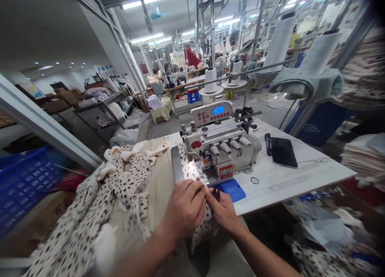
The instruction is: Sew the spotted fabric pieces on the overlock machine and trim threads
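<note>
A cream fabric with dark spots (90, 213) is heaped on the left of the sewing table and runs under the presser foot of the overlock sewing machine (221, 148). My left hand (184, 207) lies on the fabric just in front of the needle, fingers curled and pinching the cloth. My right hand (222, 211) meets it from the right, fingers closed on the same spotted edge, with a small dark thing at the fingertips. A lit strip of the fabric (190, 167) leads into the machine.
A black phone (284, 152) and a dark pen (268, 144) lie on the white table (300, 176) right of the machine. A blue crate (24, 185) stands at the left. Thread cones (210, 79) sit behind. Fabric stacks (361, 156) are at right.
</note>
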The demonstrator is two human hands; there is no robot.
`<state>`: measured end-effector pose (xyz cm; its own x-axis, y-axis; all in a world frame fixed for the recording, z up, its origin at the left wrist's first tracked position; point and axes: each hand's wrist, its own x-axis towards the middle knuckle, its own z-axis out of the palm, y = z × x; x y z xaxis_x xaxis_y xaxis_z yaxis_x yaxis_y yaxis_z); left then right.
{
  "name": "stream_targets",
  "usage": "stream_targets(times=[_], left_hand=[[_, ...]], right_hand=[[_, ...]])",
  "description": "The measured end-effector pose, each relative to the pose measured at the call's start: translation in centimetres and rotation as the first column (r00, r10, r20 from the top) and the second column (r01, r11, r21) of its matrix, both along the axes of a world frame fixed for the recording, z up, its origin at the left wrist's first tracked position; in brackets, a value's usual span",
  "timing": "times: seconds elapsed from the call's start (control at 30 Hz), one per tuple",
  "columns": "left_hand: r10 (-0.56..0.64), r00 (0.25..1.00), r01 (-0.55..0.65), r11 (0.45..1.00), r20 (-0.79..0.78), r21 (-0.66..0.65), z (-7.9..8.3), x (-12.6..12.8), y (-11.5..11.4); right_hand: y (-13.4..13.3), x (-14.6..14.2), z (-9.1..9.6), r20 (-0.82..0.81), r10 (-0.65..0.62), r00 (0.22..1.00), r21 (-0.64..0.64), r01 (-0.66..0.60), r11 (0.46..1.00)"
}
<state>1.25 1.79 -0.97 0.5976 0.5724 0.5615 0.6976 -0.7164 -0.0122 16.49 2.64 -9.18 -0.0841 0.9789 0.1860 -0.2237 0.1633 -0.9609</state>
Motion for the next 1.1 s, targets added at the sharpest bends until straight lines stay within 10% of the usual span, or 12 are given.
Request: stream_targets(times=[1.1], left_hand=[[-0.008,1.0,0.008,1.0,-0.012,-0.007,-0.05,-0.05,0.2]], right_hand=[[-0.14,0.07,-0.07,-0.047,0.011,0.999,-0.012,-0.012,1.0]])
